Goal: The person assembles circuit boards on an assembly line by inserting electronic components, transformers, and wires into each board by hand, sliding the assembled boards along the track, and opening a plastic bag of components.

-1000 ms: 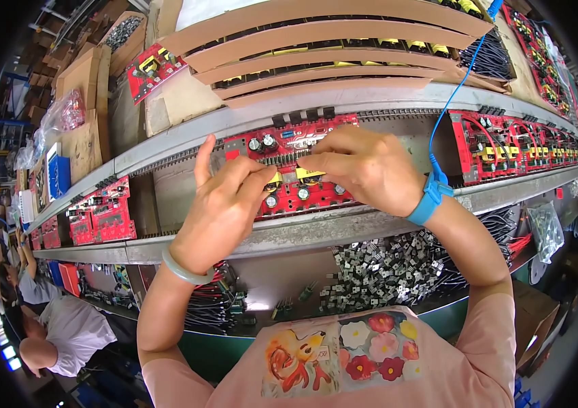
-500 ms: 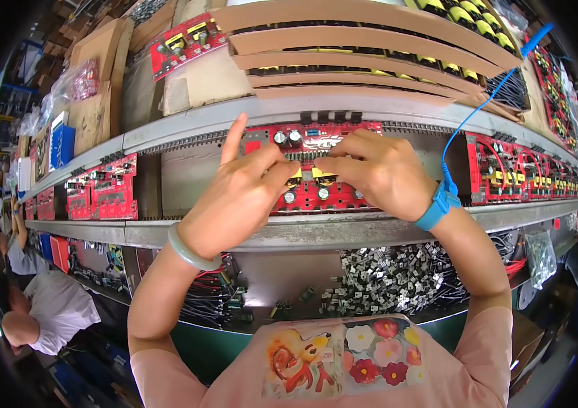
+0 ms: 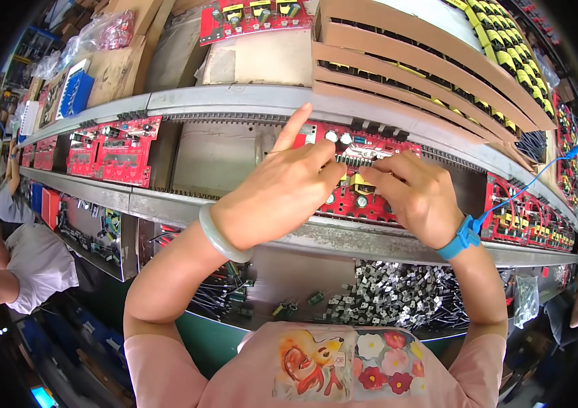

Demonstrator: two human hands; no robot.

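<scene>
A red circuit board (image 3: 372, 212) sits in the rail conveyor in front of me, bearing silver-topped capacitors, yellow-and-black transformers and a row of upright pins (image 3: 355, 162). Over its left half, my left hand (image 3: 277, 190) is closed at the fingertips by the left end of that row, one finger sticking up. My right hand (image 3: 419, 194) is also closed, with its fingertips at the row's right end. Whatever either hand pinches is hidden by the fingers. A pale bangle (image 3: 224, 235) circles my left wrist, and a blue corded strap (image 3: 462, 238) my right.
More red boards (image 3: 124, 153) ride the conveyor to the left and right. Below its front rail (image 3: 289, 234) lies a bin with a heap of small black-and-silver components (image 3: 398, 292). Cardboard dividers (image 3: 404, 61) with transformers stand behind. A person (image 3: 37, 255) works at far left.
My view has shifted, so the board and both hands appear farther right and slightly lower. Both hands stay closed at the same row of pins.
</scene>
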